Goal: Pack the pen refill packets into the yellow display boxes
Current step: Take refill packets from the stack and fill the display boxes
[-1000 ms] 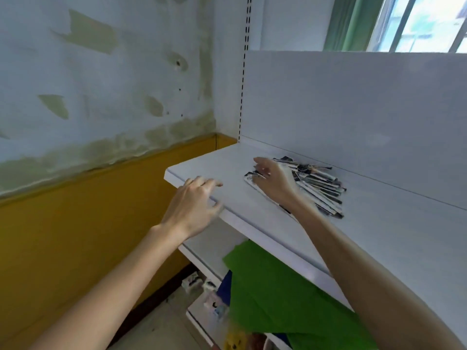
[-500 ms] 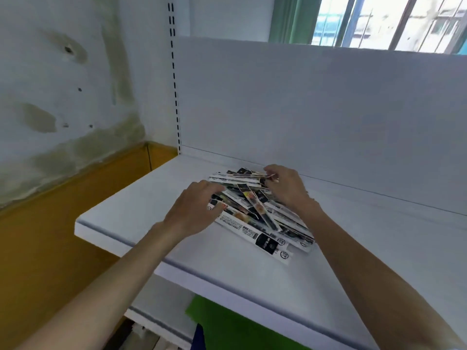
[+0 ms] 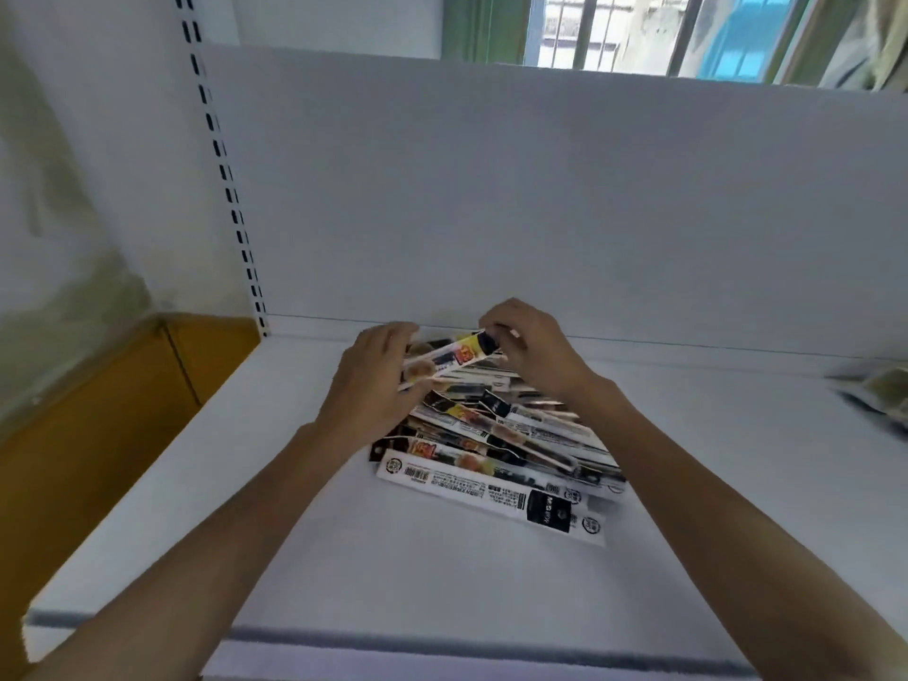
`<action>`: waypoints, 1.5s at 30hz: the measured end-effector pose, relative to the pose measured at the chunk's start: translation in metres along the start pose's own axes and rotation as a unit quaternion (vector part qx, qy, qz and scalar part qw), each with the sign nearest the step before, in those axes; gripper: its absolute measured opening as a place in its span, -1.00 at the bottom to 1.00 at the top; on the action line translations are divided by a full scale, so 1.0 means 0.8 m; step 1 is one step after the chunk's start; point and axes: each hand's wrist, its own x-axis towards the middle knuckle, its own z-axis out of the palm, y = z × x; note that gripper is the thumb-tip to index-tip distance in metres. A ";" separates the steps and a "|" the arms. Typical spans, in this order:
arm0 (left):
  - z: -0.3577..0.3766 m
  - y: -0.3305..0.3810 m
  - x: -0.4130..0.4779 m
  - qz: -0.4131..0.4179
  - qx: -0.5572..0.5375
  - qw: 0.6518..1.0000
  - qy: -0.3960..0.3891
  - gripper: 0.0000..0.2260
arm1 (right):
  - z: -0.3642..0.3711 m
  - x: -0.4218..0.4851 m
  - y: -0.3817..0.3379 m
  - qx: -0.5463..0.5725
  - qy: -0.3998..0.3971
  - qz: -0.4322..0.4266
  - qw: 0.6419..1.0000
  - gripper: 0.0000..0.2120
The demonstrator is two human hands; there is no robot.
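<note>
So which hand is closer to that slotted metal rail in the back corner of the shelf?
Left. The left hand grips one end of a packet just right of the slotted rail, near its foot. The right hand pinches the packet's other end, farther right.

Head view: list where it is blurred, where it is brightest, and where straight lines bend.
In the head view, the window is brightest, partly washed out; the slotted upright curves slightly from wide-angle distortion; the shelf front edge and a dark object at far right smear; the packet that left hand and right hand hold is soft, the barcoded packet sharper.
</note>
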 end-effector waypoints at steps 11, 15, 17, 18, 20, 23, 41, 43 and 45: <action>-0.015 -0.042 0.015 0.011 -0.097 0.995 -0.019 -0.84 | 0.011 0.029 -0.035 0.167 0.049 0.119 0.978 -0.87; -0.026 -0.058 0.018 -0.052 -0.228 0.972 -0.021 -0.90 | 0.019 0.031 -0.007 0.062 0.016 0.188 0.980 -0.71; -0.027 -0.061 0.016 -0.078 -0.265 0.961 -0.032 -0.95 | 0.032 0.023 0.009 -0.055 -0.116 0.214 0.968 -0.59; -0.027 -0.061 0.015 -0.087 -0.274 0.957 -0.036 -0.96 | 0.040 0.017 0.014 -0.095 -0.162 0.220 0.957 -0.56; -0.026 -0.060 0.013 -0.095 -0.279 0.955 -0.039 -0.94 | 0.050 0.011 0.016 -0.132 -0.168 0.210 0.954 -0.59; -0.027 -0.065 0.009 -0.100 -0.272 0.956 -0.046 -0.87 | 0.049 0.014 0.005 -0.190 -0.108 0.174 0.960 -0.70; -0.027 -0.006 0.016 -0.167 -0.396 0.901 -0.064 -0.72 | 0.040 -0.002 -0.075 0.020 0.156 -0.027 0.987 -0.82; -0.023 0.022 0.019 -0.153 -0.383 0.907 -0.080 -0.62 | 0.035 -0.012 -0.079 0.004 0.172 -0.040 0.984 -0.89; -0.014 0.048 0.026 -0.134 -0.390 0.907 -0.089 -0.54 | 0.023 -0.023 -0.075 -0.003 0.167 -0.033 0.985 -0.83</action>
